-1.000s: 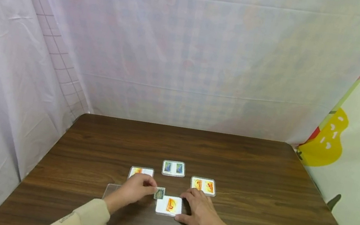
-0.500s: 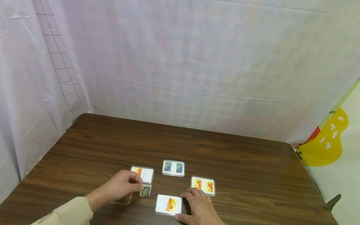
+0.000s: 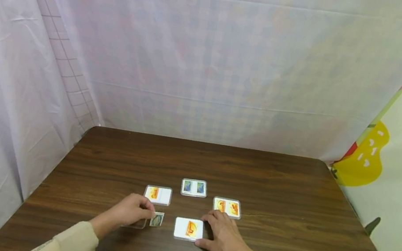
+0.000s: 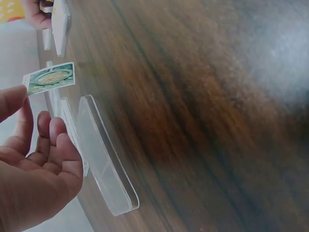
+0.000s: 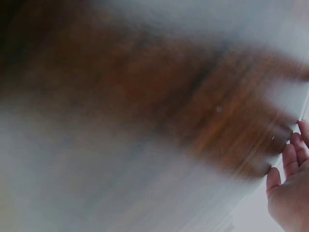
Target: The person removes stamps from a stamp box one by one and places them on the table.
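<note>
Between thumb and forefinger my left hand [image 3: 131,209] pinches a small stamp [image 4: 52,78] with a green picture and white border. An empty clear plastic case [image 4: 106,159] lies below that hand, partly hidden by it in the head view. My right hand [image 3: 223,237] rests on the table, thumb and forefinger at the near and far corners of the right end of a case with an orange stamp [image 3: 189,229]. In the right wrist view, the fingers [image 5: 289,157] of that hand touch the dark tabletop; the case is not visible there.
Three more cases lie farther back: one with an orange stamp on its left half [image 3: 157,195], one with two blue-green stamps [image 3: 194,188], one with two orange stamps [image 3: 227,207]. The brown wooden table [image 3: 276,179] ends at a white curtain [image 3: 209,77].
My left hand has moved left with the stamp, away from the front case and lower toward the empty one. The right hand has stayed at the case with the orange stamp.
</note>
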The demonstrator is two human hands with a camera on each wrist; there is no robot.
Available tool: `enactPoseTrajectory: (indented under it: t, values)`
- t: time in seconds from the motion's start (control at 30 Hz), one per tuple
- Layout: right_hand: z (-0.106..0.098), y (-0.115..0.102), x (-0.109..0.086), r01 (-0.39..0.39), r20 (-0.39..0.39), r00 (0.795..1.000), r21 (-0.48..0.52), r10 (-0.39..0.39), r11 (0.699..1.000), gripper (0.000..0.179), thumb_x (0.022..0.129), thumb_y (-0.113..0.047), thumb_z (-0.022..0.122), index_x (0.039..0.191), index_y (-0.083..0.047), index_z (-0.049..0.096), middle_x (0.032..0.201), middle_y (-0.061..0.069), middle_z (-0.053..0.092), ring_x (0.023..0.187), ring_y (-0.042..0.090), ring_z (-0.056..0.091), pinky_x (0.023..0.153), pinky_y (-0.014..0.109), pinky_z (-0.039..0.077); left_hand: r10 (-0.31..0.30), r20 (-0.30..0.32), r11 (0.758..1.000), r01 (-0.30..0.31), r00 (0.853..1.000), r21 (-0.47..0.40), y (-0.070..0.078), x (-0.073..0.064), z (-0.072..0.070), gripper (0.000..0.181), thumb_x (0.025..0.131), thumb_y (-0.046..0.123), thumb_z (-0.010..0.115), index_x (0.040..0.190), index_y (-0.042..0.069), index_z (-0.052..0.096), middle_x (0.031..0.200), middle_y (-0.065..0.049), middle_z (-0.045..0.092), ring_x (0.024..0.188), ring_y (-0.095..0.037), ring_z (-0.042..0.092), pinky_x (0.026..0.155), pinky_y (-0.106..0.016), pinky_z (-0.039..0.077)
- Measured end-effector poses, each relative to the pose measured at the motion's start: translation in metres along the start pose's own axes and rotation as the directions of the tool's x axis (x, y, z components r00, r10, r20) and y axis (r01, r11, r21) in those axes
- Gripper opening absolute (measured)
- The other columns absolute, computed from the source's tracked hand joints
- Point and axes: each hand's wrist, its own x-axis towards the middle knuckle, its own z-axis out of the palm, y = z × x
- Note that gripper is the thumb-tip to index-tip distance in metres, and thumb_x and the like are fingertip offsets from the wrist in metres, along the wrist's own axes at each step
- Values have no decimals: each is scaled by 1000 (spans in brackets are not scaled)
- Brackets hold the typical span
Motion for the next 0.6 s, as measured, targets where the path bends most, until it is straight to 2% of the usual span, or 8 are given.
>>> enactPoseTrajectory:
  t: [0.13, 0.27, 0.4, 0.6]
  values:
    - [0, 0, 0, 0, 4, 1000, 2, 0, 1000, 60, 82, -51, 75, 124, -10, 61, 129, 10, 53, 122, 34, 49, 100, 59, 37, 17, -33, 999, -16, 999, 31, -1, 1, 2, 6, 83, 5, 72, 82, 1, 69, 69, 1, 55, 56, -11, 47, 51, -25, 40]
    - [0, 0, -1, 8, -2, 1000, -2, -8, 1000, 60, 81, -51, 76, 123, -10, 61, 128, 10, 53, 121, 34, 49, 98, 59, 38, 72, -90, 983, -56, 993, 172, -4, 5, 4, 6, 82, 7, 73, 78, 6, 69, 73, 1, 57, 65, -12, 50, 60, -30, 44]
    - [-1, 0, -1, 10, -6, 1000, -4, -11, 1000, 61, 81, -51, 76, 123, -10, 61, 127, 10, 53, 121, 34, 49, 98, 58, 38, 145, -120, 935, -96, 982, 341, -8, 9, 6, 10, 80, 9, 75, 75, 12, 67, 79, 1, 58, 75, -14, 52, 71, -35, 46]
    - [0, 1, 0, 10, -3, 1000, 0, -10, 1000, 60, 82, -51, 76, 123, -10, 61, 128, 10, 53, 121, 34, 49, 99, 58, 38, 217, -113, 858, -134, 970, 495, -10, 12, 9, 16, 79, 10, 75, 71, 15, 63, 82, 1, 57, 78, -17, 54, 73, -40, 48]
